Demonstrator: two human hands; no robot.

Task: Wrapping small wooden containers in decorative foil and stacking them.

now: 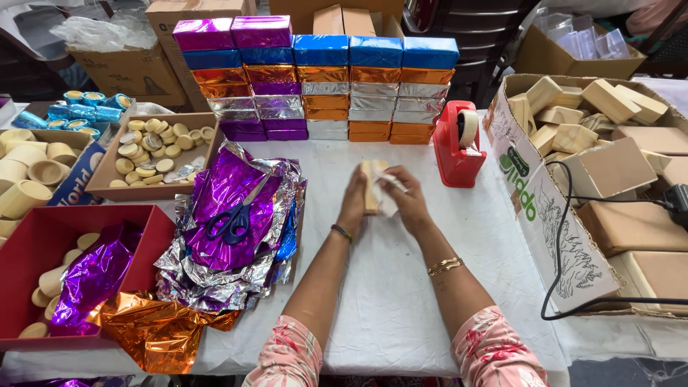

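Observation:
Both my hands meet over the white cloth in the middle of the table. My left hand (352,203) grips a small pale wooden block (370,188), held upright on its edge. My right hand (407,201) presses a white piece of paper (388,192) against that block. A stack of purple and silver foil sheets (236,229) lies just left of my left forearm, with blue-handled scissors (235,218) resting on top.
A wall of foil-wrapped boxes (322,79) stands at the back. A red tape dispenser (457,147) sits right of my hands. A cardboard box of wooden blocks (534,186) fills the right side. On the left are a red tray (32,236) and a tray of round discs (104,172).

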